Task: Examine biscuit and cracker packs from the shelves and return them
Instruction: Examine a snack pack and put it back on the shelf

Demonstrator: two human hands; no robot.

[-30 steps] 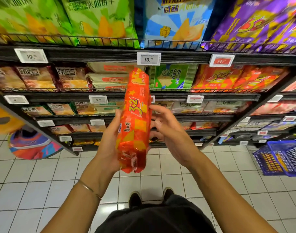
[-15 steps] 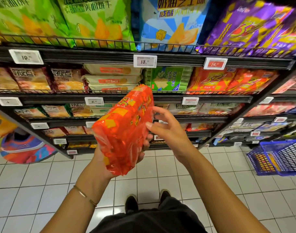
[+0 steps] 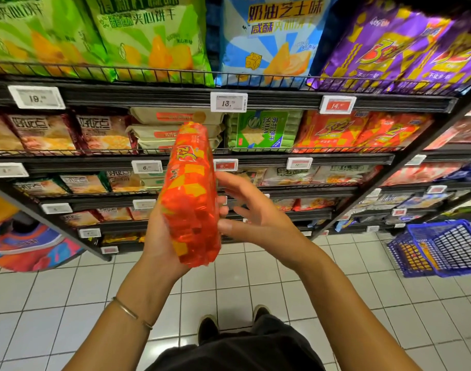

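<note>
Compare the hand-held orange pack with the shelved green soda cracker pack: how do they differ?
The orange pack is in the left hand's grip; the green soda cracker pack sits shelved behind a wire rail. The orange pack stands on end, narrow side to the camera; the green one shows its broad front. Orange with yellow patches against green with a pictured cracker. Both are glossy printed packs.

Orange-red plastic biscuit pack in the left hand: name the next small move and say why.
Probably close the open right hand on the orange-red plastic biscuit pack: only the left hand grips it, and the matching orange-red packs sit on the shelf to the right.
</note>
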